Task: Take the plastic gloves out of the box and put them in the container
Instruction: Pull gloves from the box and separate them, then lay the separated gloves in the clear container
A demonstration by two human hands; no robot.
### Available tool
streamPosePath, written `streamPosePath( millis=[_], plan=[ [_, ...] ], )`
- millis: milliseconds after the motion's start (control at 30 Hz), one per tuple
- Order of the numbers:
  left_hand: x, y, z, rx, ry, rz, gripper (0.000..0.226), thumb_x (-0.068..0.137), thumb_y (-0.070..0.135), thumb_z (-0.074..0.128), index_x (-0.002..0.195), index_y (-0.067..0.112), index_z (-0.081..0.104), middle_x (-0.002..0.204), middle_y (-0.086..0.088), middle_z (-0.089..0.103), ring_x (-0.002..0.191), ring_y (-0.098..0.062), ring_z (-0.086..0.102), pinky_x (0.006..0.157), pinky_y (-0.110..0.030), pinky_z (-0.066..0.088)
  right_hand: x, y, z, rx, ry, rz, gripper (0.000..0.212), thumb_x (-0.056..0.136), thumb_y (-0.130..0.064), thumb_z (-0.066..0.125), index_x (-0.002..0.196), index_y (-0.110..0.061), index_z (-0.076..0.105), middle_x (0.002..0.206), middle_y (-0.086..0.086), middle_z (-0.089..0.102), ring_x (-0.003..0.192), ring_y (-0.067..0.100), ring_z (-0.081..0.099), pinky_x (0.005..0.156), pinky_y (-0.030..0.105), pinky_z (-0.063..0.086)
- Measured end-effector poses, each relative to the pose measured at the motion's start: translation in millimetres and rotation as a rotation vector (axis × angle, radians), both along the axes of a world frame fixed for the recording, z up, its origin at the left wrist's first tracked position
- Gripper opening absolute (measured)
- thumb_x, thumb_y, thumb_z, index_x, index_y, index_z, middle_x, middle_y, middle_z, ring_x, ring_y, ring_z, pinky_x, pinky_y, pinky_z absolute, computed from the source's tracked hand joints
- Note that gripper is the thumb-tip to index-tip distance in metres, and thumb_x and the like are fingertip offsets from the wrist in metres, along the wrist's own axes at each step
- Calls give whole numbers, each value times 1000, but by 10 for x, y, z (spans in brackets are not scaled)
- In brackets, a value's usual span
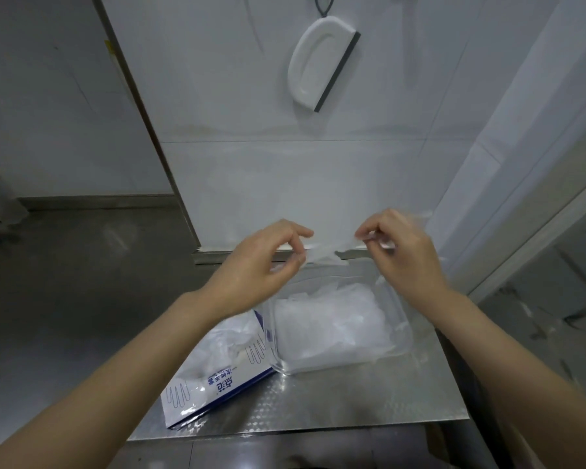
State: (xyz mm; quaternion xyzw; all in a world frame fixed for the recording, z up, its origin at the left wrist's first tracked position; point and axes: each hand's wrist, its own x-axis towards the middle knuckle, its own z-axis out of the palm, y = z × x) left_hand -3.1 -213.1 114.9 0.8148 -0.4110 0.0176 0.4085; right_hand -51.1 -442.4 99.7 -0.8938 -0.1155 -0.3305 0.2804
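Observation:
A thin clear plastic glove (325, 250) is stretched between my two hands above the far edge of the container. My left hand (257, 265) pinches its left end and my right hand (400, 252) pinches its right end. Below them a clear plastic container (403, 343) holds a heap of crumpled gloves (329, 323). The white and blue glove box (214, 377) lies open on its side just left of the container, with more gloves showing in its opening.
Everything stands on a steel counter (318, 407) whose front edge is near me. A white tiled wall rises right behind the container, with a white squeegee (318, 62) hanging on it. A glass panel stands at the right.

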Motion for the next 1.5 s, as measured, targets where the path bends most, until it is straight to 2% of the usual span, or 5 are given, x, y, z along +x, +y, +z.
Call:
streamPosePath(
  millis=[233,800,933,1067,1500],
  plan=[
    [-94,12,-840,502,-124,-160,11,95,20,50,93,15,59,144,4,45,136,-9,33,108,-15,17,-193,-87,-837,-258,545,166,28,84,0,62,105,-18,68,105,-4,66,101,16,59,84,30,48],
    [-63,-556,-1332,1337,44,-220,27,94,17,45,116,5,58,119,-12,58,107,-28,54,93,-34,36,181,-13,-1329,-184,1466,299,51,86,-24,68,134,-20,50,133,-1,53,114,14,53,95,22,41],
    [0,-596,-1336,1062,161,-42,26,97,21,37,111,8,54,111,-12,60,95,-28,57,80,-34,41,183,24,-1235,154,1189,190,31,91,-23,61,121,-20,57,101,-6,66,85,9,63,80,23,51],
    [21,-678,-1528,865,78,107,41,93,9,45,134,10,36,131,-12,41,111,-27,47,86,-34,43,214,86,-1352,-186,895,134,35,91,-17,60,125,-20,53,120,-2,57,107,14,55,91,27,45],
    [52,-744,-1968,1414,36,-33,108,81,34,70,150,18,-11,155,-24,-10,131,-47,31,107,-44,30,302,-111,-1732,-715,1195,45,100,73,-38,77,149,-26,14,152,4,17,137,26,25,107,37,35]
  ],
)
